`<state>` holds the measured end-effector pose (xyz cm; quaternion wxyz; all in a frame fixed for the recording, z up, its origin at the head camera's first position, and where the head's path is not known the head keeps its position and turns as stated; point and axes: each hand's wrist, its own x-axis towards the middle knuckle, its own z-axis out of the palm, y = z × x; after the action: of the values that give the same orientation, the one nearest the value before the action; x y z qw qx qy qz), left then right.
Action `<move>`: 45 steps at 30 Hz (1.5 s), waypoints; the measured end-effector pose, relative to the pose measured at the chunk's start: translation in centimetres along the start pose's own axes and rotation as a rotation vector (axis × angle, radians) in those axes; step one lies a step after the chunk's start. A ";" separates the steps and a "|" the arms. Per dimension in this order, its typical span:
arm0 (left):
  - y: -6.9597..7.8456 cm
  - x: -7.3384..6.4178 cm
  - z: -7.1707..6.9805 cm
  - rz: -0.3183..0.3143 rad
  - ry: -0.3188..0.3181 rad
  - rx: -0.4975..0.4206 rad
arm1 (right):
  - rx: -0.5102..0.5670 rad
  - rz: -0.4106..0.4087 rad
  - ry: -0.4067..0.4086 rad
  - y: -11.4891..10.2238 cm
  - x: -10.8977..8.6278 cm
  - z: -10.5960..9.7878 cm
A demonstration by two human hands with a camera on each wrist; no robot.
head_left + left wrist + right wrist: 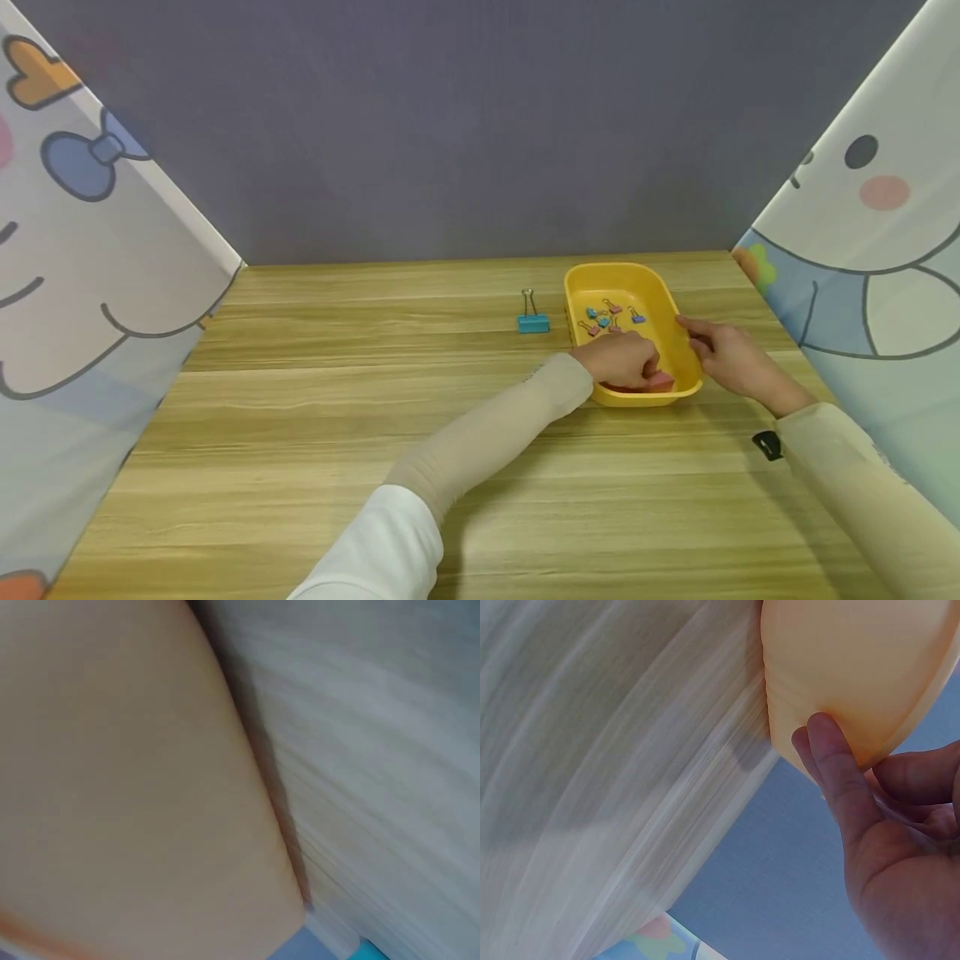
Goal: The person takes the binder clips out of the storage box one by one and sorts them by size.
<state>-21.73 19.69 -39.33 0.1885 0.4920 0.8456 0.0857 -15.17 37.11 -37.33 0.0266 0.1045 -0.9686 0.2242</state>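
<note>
A yellow plastic basket (678, 333) stands on the right part of the table. My left hand (622, 358) reaches into its near end, fingers curled down onto a pink-red object (660, 382). Most of that object is hidden by the hand, so its kind is unclear. My right hand (731, 354) holds the basket's right side by the rim; in the right wrist view its fingers (832, 754) lie along the outer wall. Several small binder clips (637, 317), pink, teal and blue, lie in the basket. The left wrist view shows mostly blurred skin.
A large teal binder clip (533, 323) with its wire handles up lies on the wooden table (360, 375), left of the basket. A small black piece (767, 444) shows beside the right sleeve. A grey panel (480, 125) borders the back, with printed cartoon cloths (877, 283) at both sides.
</note>
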 end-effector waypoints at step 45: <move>-2.8 -1.5 -2.7 0.099 0.224 -0.100 | 0.007 0.013 -0.024 0.1 0.1 0.1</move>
<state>-24.42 17.05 -37.43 0.1127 0.5104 0.8308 0.1913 -15.27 37.12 -37.40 0.0133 0.1008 -0.9687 0.2265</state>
